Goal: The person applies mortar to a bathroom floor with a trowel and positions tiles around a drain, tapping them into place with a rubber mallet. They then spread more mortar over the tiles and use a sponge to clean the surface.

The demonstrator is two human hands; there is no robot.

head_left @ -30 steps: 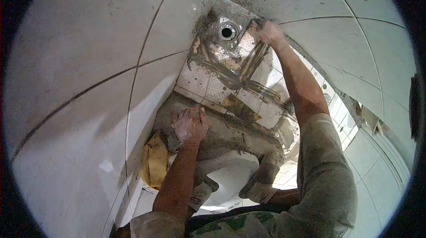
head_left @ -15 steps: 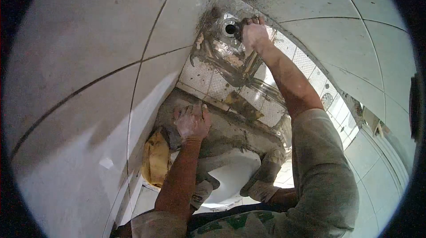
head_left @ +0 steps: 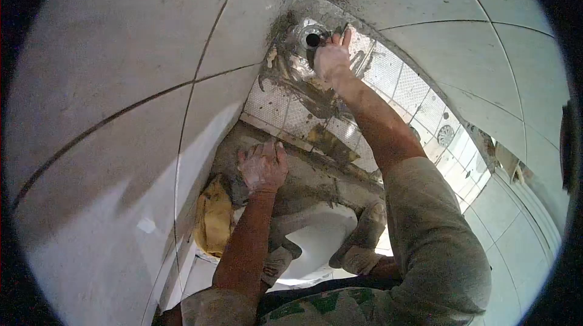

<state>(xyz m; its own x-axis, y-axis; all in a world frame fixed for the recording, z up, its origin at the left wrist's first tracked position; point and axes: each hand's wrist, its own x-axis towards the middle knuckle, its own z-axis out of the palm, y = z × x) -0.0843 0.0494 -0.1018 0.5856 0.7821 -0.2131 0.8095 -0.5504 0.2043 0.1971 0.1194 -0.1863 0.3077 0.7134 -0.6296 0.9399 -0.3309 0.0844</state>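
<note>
My right hand (head_left: 332,60) is against the muddy floor just right of a round drain hole (head_left: 313,40) with a grey rim. Its fingers look stretched and apart; their dark, wet tips show no tool. My left hand (head_left: 263,167) leans on a rough concrete ledge (head_left: 306,177), fingers spread, pale residue on its back. Wet grey mortar (head_left: 313,100) is smeared across the small white floor tiles (head_left: 267,102) between the hands.
Large tiled walls (head_left: 121,40) close in on the left and right. A yellow bag-like thing (head_left: 214,219) lies beside my left forearm. A white rounded surface (head_left: 319,235) sits between my shoes (head_left: 364,229). A round floor grate (head_left: 446,136) is at the right.
My right hand has shifted slightly left and nearer, its fingers more spread beside the drain hole. My left hand stays in place on the ledge.
</note>
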